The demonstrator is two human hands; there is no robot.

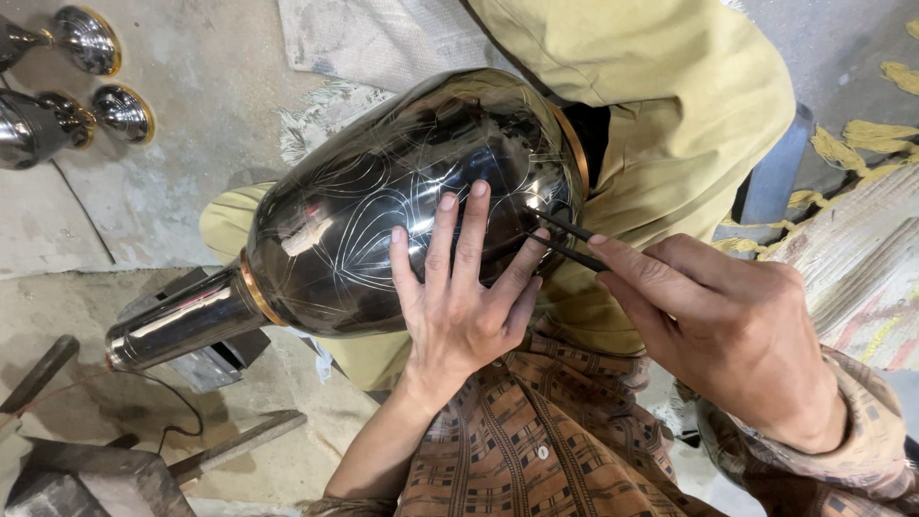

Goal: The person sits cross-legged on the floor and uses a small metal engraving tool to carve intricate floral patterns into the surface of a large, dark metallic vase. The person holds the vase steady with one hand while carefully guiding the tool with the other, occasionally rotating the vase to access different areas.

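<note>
Steadying vase (pixel 364 220) (hands (pixel 459 306) crowding rim).

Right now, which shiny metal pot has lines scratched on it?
The big dark vase under the left hand. The small shiny pieces in the top-left corner look plain.

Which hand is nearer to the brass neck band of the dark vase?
Left. The left hand lies flat on the dark vase, partway toward the brass neck band. The right hand holds a thin tool at the opposite end.
</note>
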